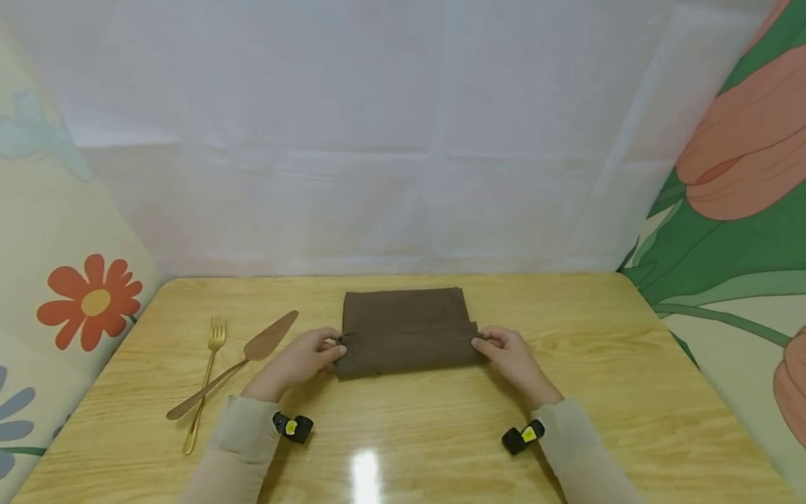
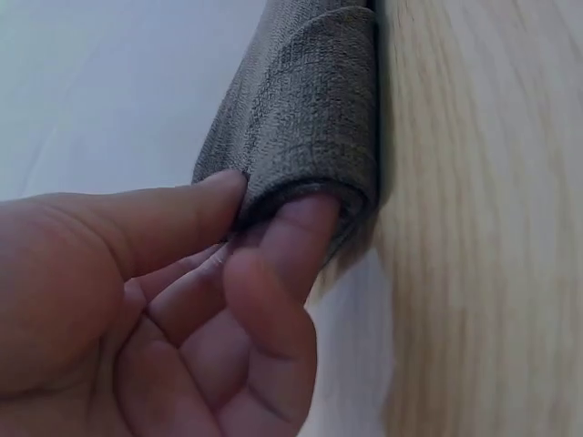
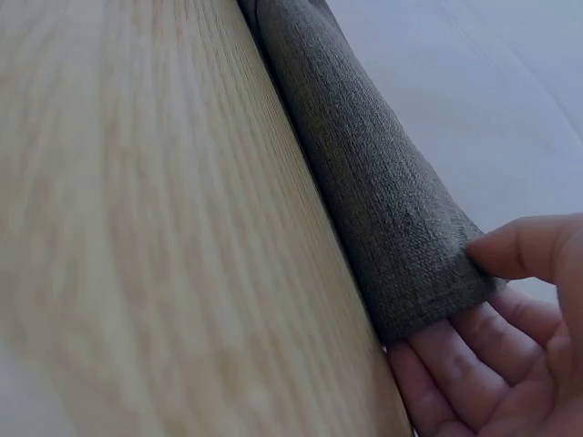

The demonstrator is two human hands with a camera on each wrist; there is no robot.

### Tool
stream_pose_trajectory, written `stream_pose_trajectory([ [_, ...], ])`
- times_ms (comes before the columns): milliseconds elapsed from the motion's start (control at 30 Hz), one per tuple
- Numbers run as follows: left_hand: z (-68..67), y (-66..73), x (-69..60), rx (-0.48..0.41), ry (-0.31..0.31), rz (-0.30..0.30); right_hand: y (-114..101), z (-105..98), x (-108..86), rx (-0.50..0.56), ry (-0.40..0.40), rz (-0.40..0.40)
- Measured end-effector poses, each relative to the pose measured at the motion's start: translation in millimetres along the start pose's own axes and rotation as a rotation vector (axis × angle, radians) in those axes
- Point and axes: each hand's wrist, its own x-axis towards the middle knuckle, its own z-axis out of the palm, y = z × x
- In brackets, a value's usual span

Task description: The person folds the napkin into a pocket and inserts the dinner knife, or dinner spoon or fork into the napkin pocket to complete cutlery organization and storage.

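A dark brown cloth (image 1: 406, 310) lies on the table, its near part folded over into a flat layered band. My left hand (image 1: 313, 353) pinches the left end of that fold between thumb and fingers. In the left wrist view, one fingertip reaches inside the cloth's rounded fold (image 2: 314, 118) while the thumb presses on top. At the opposite end, my right hand (image 1: 508, 352) pinches the fold's right corner. The right wrist view has the thumb on the cloth (image 3: 383, 182) and the other fingers beneath its edge, partly hidden.
Left of the cloth, a gold fork (image 1: 210, 360) lies under a copper-coloured cake server (image 1: 267, 336), their handles crossing. The wooden table (image 1: 415, 434) extends around them. A white sheet (image 1: 403, 175) hangs behind the table's far edge, and flower-painted walls stand on both sides.
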Motion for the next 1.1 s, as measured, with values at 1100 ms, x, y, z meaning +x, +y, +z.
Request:
stream_pose_trajectory([
  [1100,12.1,2.3,4.5,0.150,0.170,-0.019,1,3,5.6,-0.091,0.094,0.031],
])
